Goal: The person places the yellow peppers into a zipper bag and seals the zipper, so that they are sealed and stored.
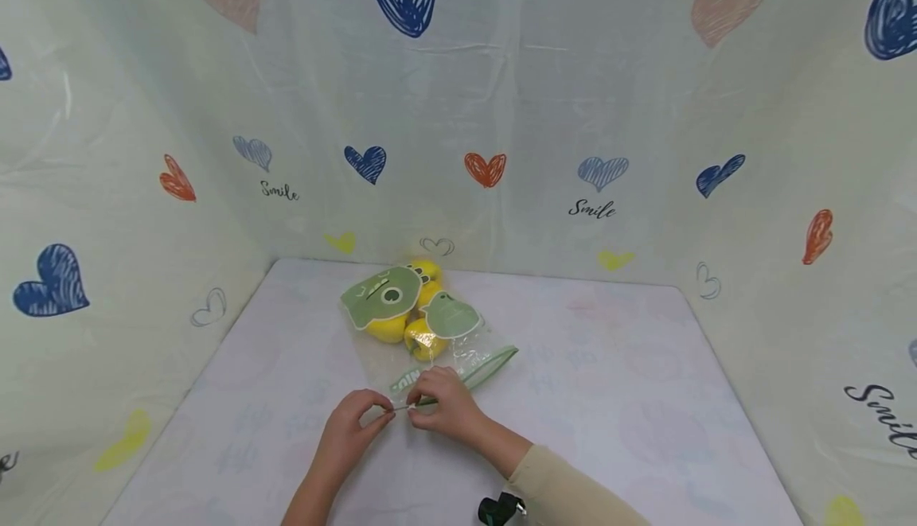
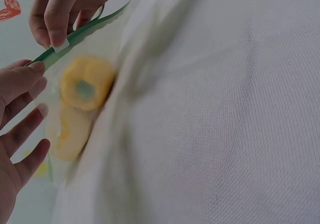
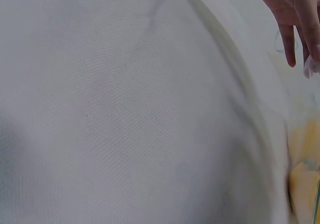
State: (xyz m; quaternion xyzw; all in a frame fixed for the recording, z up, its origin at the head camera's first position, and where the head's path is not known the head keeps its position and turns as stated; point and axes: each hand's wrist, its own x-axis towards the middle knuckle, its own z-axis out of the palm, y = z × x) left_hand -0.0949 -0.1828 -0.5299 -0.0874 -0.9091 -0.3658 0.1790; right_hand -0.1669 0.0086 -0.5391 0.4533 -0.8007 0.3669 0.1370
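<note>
A clear zip bag [image 1: 451,317] printed with green shapes lies toward the back of the table, its green-edged mouth facing me. Several yellow bell peppers [image 1: 424,343] are inside it; a green stem end shows on one pepper [image 2: 87,83] in the left wrist view. My left hand [image 1: 349,429] pinches the left end of the green zip strip [image 2: 80,32] between thumb and index finger, other fingers spread. Close beside it, my right hand [image 1: 450,408] pinches the small white slider [image 2: 61,45] on that strip. Right of the hands, the bag's mouth bows apart in a loop.
A white cloth covers the table [image 1: 609,399]. Behind it and on both sides hangs a pale curtain [image 1: 544,96] printed with hearts and "Smile". A small black object [image 1: 499,508] with a metal part sits at the front edge, beside the right sleeve [image 1: 566,486].
</note>
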